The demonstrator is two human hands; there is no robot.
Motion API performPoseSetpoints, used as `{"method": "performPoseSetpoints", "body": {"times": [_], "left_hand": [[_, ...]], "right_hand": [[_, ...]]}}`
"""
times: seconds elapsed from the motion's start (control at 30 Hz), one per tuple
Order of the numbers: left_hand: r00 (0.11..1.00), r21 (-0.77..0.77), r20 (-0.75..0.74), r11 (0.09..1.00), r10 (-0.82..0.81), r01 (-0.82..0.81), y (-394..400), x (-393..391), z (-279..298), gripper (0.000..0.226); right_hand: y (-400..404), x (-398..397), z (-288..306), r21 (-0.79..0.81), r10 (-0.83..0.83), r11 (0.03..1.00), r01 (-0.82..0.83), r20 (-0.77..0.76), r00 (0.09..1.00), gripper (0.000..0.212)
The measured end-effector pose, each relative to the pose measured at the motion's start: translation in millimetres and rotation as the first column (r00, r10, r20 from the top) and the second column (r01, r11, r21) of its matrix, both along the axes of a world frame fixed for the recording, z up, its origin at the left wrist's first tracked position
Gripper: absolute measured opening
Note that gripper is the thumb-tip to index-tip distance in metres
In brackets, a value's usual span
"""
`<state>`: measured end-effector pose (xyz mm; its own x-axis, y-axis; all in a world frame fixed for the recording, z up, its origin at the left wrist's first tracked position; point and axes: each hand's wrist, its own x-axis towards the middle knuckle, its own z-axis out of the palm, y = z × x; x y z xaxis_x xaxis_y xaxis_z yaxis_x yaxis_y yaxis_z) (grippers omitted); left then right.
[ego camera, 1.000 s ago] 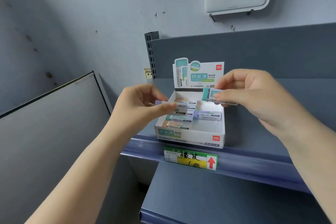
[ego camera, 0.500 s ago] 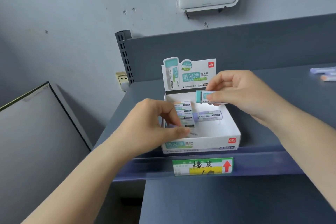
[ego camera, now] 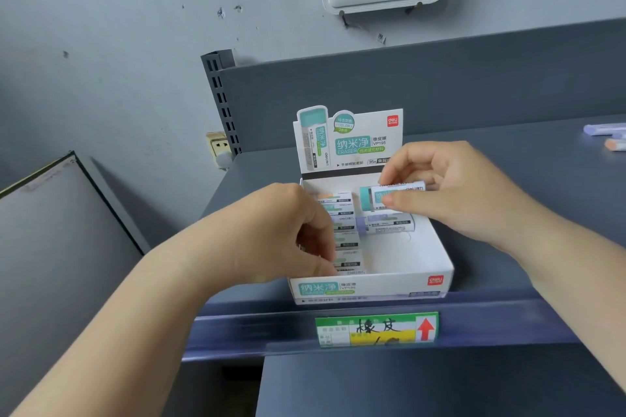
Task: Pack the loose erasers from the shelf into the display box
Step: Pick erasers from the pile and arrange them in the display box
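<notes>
Since the earlier frame, left hand [ego camera: 271,234] has dropped deeper into the display box [ego camera: 372,284] at centre frame, its curled fingers [ego camera: 321,267] pressing the stacked erasers [ego camera: 342,230] by the left wall; whether they pinch one I cannot tell. Behind it, right hand [ego camera: 450,189] pinches a teal-capped eraser [ego camera: 379,196] above a purple one lying flat. Released askew, it could land crooked and jam the row. Loose erasers [ego camera: 606,135] wait at far right on the shelf [ego camera: 508,152].
</notes>
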<state>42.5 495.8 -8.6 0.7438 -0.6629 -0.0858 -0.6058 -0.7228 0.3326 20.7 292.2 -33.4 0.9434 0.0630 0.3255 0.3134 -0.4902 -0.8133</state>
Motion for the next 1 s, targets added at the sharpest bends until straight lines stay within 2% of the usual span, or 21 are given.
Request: {"method": "performPoseSetpoints", "body": {"times": [0.17, 0.27, 0.37, 0.73, 1.0], "left_hand": [[0.983, -0.192, 0.172, 0.981, 0.069, -0.035, -6, 10, -5, 0.003], [0.954, -0.218, 0.275, 0.974, 0.122, -0.062, -10, 17, -9, 0.004], [0.932, -0.214, 0.334, 0.974, 0.139, -0.068, -12, 21, -14, 0.011], [0.966, -0.179, 0.215, 0.978, 0.143, -0.105, -11, 30, -21, 0.014], [0.973, -0.181, 0.181, 0.977, 0.142, -0.108, -10, 33, -24, 0.012]], "right_hand": [[5, 9, 5, -0.192, -0.054, 0.979, 0.070, 0.087, 0.995, 0.014], [7, 16, 8, -0.393, -0.086, 0.911, 0.128, 0.123, 0.989, 0.015], [10, 18, 10, -0.532, -0.052, 0.842, 0.096, 0.097, 0.994, 0.012], [10, 25, 12, -0.665, -0.058, 0.745, 0.054, 0.016, 0.998, 0.008], [14, 32, 13, -0.809, -0.066, 0.587, 0.025, -0.017, 0.998, 0.015]]}}
